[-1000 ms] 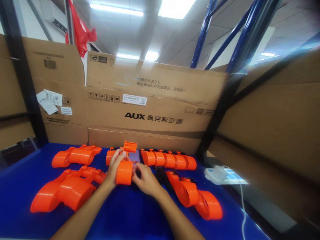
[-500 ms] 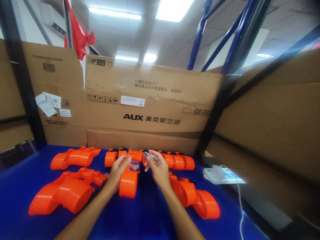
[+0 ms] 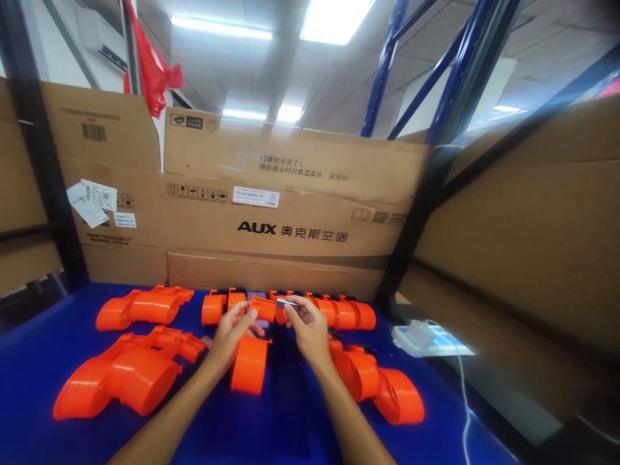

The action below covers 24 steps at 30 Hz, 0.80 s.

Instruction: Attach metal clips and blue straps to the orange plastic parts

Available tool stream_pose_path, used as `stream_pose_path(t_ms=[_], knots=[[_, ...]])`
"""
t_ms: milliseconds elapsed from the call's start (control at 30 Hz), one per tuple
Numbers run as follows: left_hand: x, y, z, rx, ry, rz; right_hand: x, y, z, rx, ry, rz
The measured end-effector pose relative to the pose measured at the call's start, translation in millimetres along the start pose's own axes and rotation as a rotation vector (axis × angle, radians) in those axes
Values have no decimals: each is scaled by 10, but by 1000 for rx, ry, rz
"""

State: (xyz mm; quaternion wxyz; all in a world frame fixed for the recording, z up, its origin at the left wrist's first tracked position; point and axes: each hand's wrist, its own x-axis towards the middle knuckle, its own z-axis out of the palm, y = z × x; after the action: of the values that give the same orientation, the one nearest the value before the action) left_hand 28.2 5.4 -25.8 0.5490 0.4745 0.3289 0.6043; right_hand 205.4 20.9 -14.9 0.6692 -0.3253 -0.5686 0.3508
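Observation:
My left hand (image 3: 236, 332) is closed on an orange plastic part (image 3: 250, 366), thumb on its upper end. A wide curved band of that part hangs below the fingers, and the narrower framed end points right. Between the thumb and fingers of my right hand (image 3: 309, 323) is a small flat dark piece with a shiny edge (image 3: 287, 303). Its tip lies close to the framed end of the orange part; whether they touch I cannot tell. Behind both hands a row of orange parts with black pieces (image 3: 346, 313) is partly hidden.
Orange parts without visible black pieces (image 3: 145, 378) lie to the left on the blue table surface (image 3: 232, 433). More orange parts (image 3: 400, 395) lie at the right. A white power strip (image 3: 431, 340) with a cable sits at the right edge. Cardboard (image 3: 203, 219) walls off the back.
The small dark piece has turned from slanted to nearly level and moved closer to the orange part. The orange part has tilted slightly in my left hand.

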Motion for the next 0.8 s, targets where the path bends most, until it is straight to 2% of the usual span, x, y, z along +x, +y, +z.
stream_pose_path(t_ms=[200,567,667,800], knots=[[-1,34,-4,10,-9,2,-26,-10,5,-31,-6,25],[153,19,-163,4,-65,-143,-9,10,-10,-18,-50,45],[110,38,-127,8,-52,-97,-18,6,-12,-73,-46,-15],[14,61,-54,66,-59,-22,-30,24,-53,-257,-48,-87]])
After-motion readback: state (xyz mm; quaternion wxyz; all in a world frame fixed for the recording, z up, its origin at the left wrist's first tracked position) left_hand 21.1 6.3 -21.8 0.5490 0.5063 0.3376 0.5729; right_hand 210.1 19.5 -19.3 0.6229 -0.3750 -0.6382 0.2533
